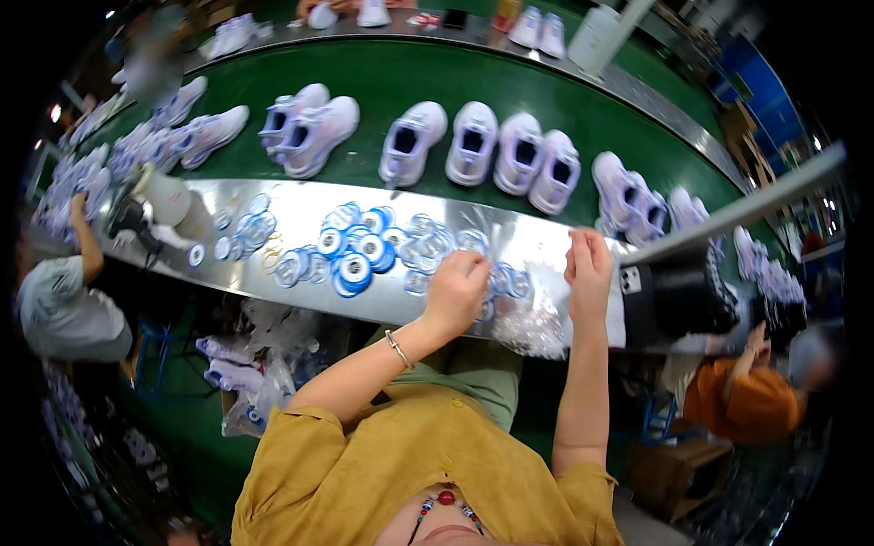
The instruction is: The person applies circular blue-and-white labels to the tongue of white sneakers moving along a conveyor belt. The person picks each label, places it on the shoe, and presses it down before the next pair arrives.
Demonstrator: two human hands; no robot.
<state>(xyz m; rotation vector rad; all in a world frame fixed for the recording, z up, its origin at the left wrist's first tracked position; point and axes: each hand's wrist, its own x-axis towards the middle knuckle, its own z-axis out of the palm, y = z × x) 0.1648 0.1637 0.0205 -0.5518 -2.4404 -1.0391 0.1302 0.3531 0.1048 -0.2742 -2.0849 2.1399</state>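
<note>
My left hand (457, 289) is closed in a pinch above the metal bench, close to several clear round pieces with blue edges (424, 244). Whatever its fingers hold is too small to make out. To the right, my right hand (588, 259) is raised with fingertips pressed together, and I cannot make out anything between them. Below and between the hands lies a crumpled heap of clear plastic (530, 328). Left of my left hand, blue-and-white ring-shaped discs (355, 264) are piled on the bench. More clear discs (244, 235) lie farther left.
Beyond the metal bench (300, 200) runs a green belt (364, 82) carrying pairs of white shoes (414, 141). A black box-like thing (669, 300) stands at right. A slanted grey bar (728, 218) crosses above the belt. Other people work at left (68, 305) and right (742, 400).
</note>
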